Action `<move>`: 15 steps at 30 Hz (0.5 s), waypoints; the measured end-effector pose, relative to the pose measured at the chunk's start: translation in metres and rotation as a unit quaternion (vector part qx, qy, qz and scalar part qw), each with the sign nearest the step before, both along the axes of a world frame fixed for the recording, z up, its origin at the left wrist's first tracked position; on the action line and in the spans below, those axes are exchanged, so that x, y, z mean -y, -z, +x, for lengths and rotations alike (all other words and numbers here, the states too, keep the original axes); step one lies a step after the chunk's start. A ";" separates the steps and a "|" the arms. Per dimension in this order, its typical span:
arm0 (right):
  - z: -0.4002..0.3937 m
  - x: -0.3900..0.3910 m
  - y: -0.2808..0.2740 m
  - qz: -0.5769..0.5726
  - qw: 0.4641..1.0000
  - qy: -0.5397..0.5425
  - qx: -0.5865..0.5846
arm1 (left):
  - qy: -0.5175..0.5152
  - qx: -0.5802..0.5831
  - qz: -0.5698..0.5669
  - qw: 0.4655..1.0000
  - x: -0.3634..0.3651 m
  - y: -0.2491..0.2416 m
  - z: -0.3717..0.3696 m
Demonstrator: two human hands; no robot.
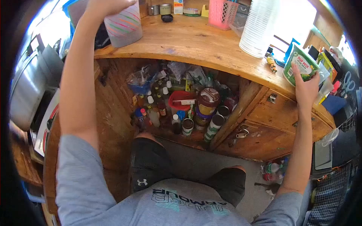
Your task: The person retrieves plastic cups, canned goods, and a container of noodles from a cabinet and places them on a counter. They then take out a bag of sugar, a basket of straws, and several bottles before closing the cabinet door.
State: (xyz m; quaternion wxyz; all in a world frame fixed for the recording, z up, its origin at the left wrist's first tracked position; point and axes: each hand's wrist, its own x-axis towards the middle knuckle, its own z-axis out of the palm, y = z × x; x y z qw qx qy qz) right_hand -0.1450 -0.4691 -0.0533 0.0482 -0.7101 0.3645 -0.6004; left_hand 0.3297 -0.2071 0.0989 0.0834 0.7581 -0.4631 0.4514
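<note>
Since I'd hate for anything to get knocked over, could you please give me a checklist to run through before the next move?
1. Right hand has hold of the green tub: ok, thumb and fingers on its side.
2. Left hand has a secure grip on the striped container: cannot tell, the picture cuts it off.
3. Green tub fully supported by the wooden counter: cannot tell, its base is partly hidden.
4. Clear stacked containers nested together: ok.
5. Free space around the green tub: not ok, assorted items crowd one side.
</note>
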 end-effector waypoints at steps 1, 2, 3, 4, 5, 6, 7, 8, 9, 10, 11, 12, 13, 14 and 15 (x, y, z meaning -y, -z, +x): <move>0.001 0.001 0.000 0.005 0.999 0.042 -0.015 | 0.038 -0.003 -0.064 0.997 -0.013 0.027 -0.010; 0.002 0.001 0.000 0.010 0.999 0.046 -0.018 | 0.127 0.080 -0.201 0.968 -0.026 0.076 -0.067; 0.004 0.000 0.001 0.011 0.999 0.050 -0.018 | 0.252 0.032 -0.296 0.921 -0.028 0.124 -0.101; 0.005 -0.001 0.000 0.011 0.998 0.054 -0.019 | 0.376 0.053 -0.315 0.870 -0.025 0.173 -0.106; 0.007 -0.002 0.000 0.010 0.998 0.059 -0.019 | 0.383 0.026 -0.156 0.910 -0.038 0.238 -0.105; 0.008 -0.003 0.000 0.007 0.998 0.056 -0.024 | 0.303 -0.025 0.045 0.952 -0.049 0.261 -0.135; 0.007 -0.001 0.001 0.008 0.997 0.066 -0.026 | 0.485 -0.030 -0.062 0.872 -0.015 0.318 -0.119; 0.007 -0.001 0.001 0.006 0.997 0.072 -0.030 | 0.459 -0.154 -0.082 0.871 0.015 0.366 -0.109; 0.007 0.000 0.002 0.004 0.997 0.074 -0.036 | 0.359 -0.333 -0.051 0.871 0.040 0.418 -0.093; 0.007 0.001 0.002 0.010 0.998 0.048 -0.028 | 0.213 -0.481 0.028 0.850 0.066 0.446 -0.075; 0.008 0.002 0.002 0.011 0.998 0.052 -0.032 | 0.171 -0.470 0.075 0.863 0.090 0.473 -0.056; 0.009 0.002 0.002 0.011 0.998 0.055 -0.029 | 0.130 -0.455 0.122 0.873 0.115 0.496 -0.037; 0.009 0.002 0.002 0.010 0.998 0.059 -0.027 | 0.137 -0.455 0.122 0.871 0.139 0.516 -0.025; 0.009 0.001 0.001 -0.003 0.997 0.060 -0.045 | 0.137 -0.396 0.191 0.888 0.162 0.534 -0.015; 0.007 0.002 0.002 -0.003 0.997 0.067 -0.050 | 0.135 -0.334 0.259 0.896 0.179 0.545 -0.010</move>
